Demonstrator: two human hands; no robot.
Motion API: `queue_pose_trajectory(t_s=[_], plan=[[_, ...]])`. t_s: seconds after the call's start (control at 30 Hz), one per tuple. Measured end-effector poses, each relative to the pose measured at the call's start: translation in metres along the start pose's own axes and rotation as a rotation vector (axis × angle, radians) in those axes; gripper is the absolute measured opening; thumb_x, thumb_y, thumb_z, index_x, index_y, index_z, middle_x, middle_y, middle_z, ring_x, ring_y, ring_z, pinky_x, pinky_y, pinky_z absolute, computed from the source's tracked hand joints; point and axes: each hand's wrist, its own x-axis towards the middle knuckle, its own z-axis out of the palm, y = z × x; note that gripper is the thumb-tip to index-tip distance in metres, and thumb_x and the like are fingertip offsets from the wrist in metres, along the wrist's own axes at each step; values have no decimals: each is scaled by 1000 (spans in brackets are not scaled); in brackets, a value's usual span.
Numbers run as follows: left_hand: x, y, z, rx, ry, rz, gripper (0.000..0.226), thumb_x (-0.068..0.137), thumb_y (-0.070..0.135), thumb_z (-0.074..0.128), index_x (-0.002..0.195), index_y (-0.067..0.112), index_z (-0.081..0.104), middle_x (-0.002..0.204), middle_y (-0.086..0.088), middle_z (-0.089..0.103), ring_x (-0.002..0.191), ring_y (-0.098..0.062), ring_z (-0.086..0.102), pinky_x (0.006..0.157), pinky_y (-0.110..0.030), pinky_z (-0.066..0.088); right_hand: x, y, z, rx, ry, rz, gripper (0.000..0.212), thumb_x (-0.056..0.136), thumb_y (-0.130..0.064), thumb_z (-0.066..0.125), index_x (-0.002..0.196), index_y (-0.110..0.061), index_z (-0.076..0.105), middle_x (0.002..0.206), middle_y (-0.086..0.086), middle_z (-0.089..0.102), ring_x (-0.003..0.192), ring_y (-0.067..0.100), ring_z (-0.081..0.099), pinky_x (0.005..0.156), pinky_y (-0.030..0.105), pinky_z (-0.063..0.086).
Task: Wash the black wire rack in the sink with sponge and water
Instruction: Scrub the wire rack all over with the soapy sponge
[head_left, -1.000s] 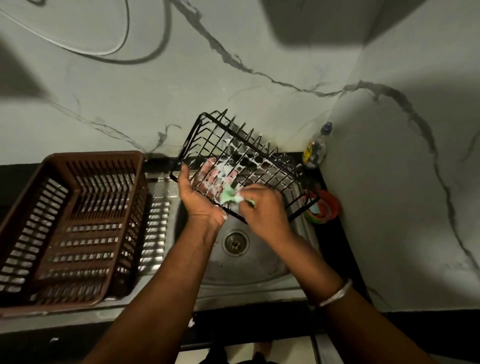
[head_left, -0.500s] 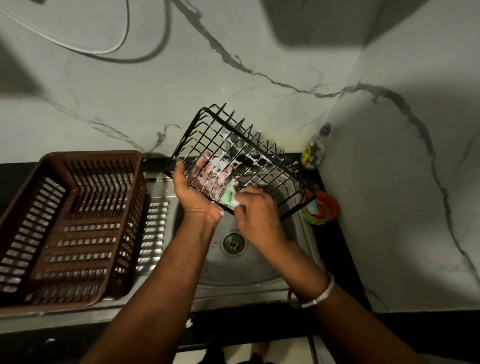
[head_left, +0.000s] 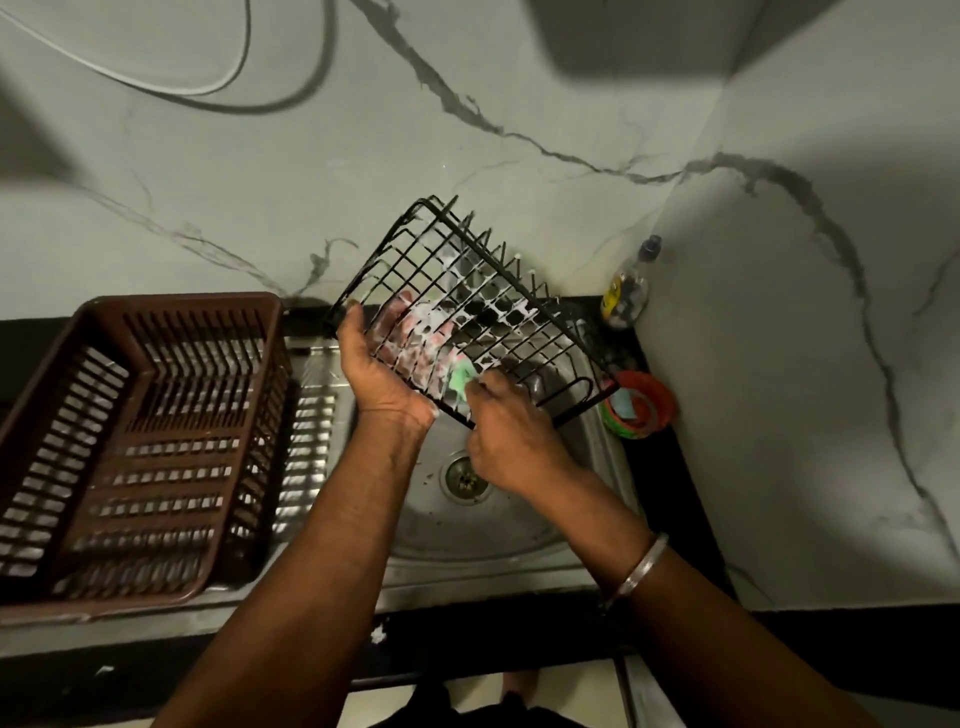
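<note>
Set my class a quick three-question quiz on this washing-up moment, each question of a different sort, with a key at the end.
1. True or false: the black wire rack lies flat on the floor of the sink.
2. What does the right hand hold against the rack? A) a green sponge B) a steel brush C) a folded towel
3. Fill the gap: the ___ hand grips the rack, with its fingers behind the wires.
Key: 1 false, it is held tilted over the sink. 2 A. 3 the left hand.
</note>
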Motion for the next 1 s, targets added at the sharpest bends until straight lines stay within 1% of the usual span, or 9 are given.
queue_pose_trajectory(t_s=[0.17,0.3,0.4,0.5,0.57,0.7,0.87,0.93,1.0], plan=[[3,4,1,35,-22,-25,63,86,60,73,126,11,70,113,-12,72,93,-32,72,80,-46,59,1,9,3,79,-129,-28,66,91,-29,74,147,-8,45,143,7,39,128,27,51,102,40,52],[-4,1,14,93,-74,-37,69,91,63,68,135,9,66,119,-12,77,103,-33,77,83,-50,61,-2,0,15,-50,141,72,63,94,-6,65,153,-7,43,148,13,41,127,31,52,105,38,49],[-12,-13,16,299,-190,29,64,88,53,76,140,20,62,124,-9,76,113,-31,73,93,-52,61,3,-7,20,39,252,129,58,97,-4,61,153,-6,45,150,15,43,130,30,49,108,40,49],[-12,-34,7,421,-267,71,54,88,23,77,139,21,58,98,-2,68,89,-18,64,86,-41,56,10,-16,27,114,346,137,45,99,-9,63,144,-5,55,138,16,54,121,30,55,100,43,55],[-14,-43,3,471,-279,89,60,92,17,71,148,26,51,102,-4,62,90,-16,59,90,-43,49,9,-18,28,144,369,107,41,98,-7,65,138,-3,60,128,17,60,113,31,57,94,41,56],[-18,-45,-1,444,-292,48,67,93,31,69,156,26,45,144,-8,59,122,-27,62,113,-50,48,6,-12,31,233,360,47,38,94,-9,66,132,-5,63,122,14,60,109,29,58,91,42,56],[-16,-34,-4,392,-254,4,71,88,47,76,149,16,56,112,-8,71,99,-24,70,87,-41,60,9,18,-9,694,-126,71,53,92,-21,78,143,-20,62,138,1,63,122,13,61,103,31,52],[-16,-33,-5,403,-216,-5,69,87,51,78,146,22,59,126,-10,74,110,-28,72,91,-44,61,13,24,-21,772,-117,162,40,92,-14,79,131,-18,71,126,-1,73,109,9,70,96,31,57],[-16,-36,-5,438,-183,0,93,76,67,85,153,23,54,148,-14,63,130,-36,65,107,-54,55,18,23,-23,611,52,260,28,91,-9,80,118,-15,77,109,0,77,93,9,71,82,27,60]])
